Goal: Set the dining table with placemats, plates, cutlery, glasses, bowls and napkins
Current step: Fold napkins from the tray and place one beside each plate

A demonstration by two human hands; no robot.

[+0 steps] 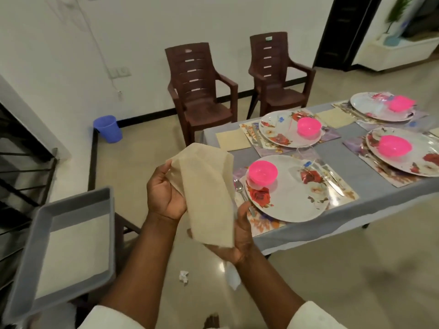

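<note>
I hold a cream cloth napkin (pixel 206 193) in mid-air, just left of the dining table (pixel 370 162). My left hand (pixel 164 195) grips its upper left edge and my right hand (pixel 235 241) grips its lower end. The nearest setting has a floral placemat (pixel 261 224), a floral plate (pixel 292 200), a pink bowl (pixel 263 172), a spoon (pixel 240 188) on the left, and a clear glass (pixel 306 155) with cutlery on the right. Three more settings with pink bowls lie further back. Folded napkins (pixel 231 138) lie beside the two far settings.
A grey tray (pixel 35 236) sits on a stand at my lower left. Two brown plastic chairs (pixel 202 91) stand against the wall beyond the table. A blue bin (pixel 108 128) stands by the wall. Crumpled paper (pixel 184 276) lies on the floor. Stair railing runs along the left.
</note>
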